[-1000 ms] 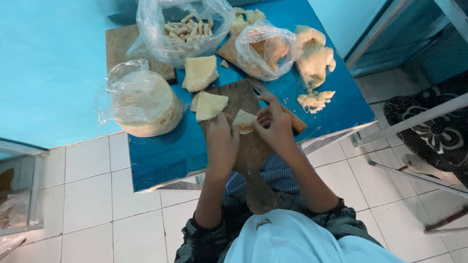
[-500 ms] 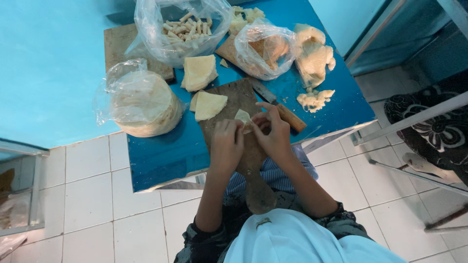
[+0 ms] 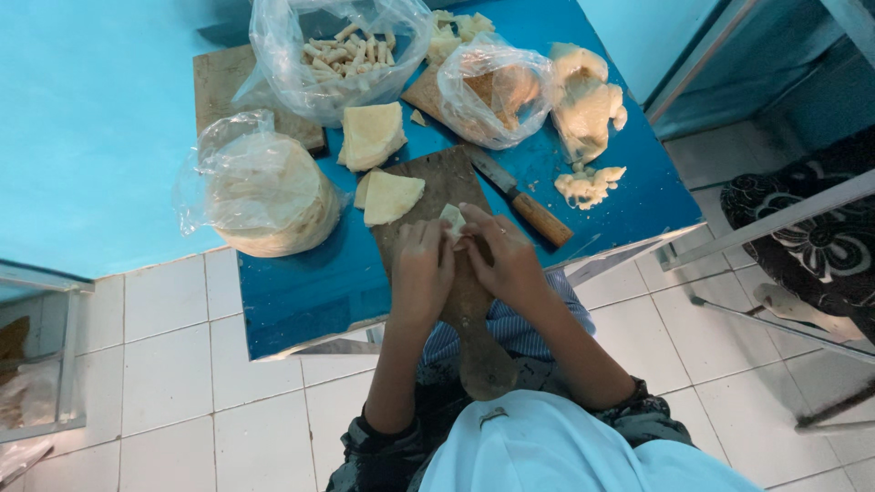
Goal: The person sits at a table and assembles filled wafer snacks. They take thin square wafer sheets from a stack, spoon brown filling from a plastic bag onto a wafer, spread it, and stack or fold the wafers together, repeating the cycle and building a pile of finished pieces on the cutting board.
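Both the left hand [image 3: 421,269] and right hand [image 3: 499,255] pinched closed on a small pale dough wrapper [image 3: 452,219], rolled pieces bagged [image 3: 346,50] beyond them, triangular cut sheets [image 3: 392,196] still unrolled just ahead.

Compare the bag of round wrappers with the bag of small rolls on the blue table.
The wrapper bag holds a flat round stack; the roll bag holds many loose little sticks. The wrapper bag sits at the table's left edge; the roll bag lies farther back, partly on a wooden board. Both are clear plastic, with pale contents.
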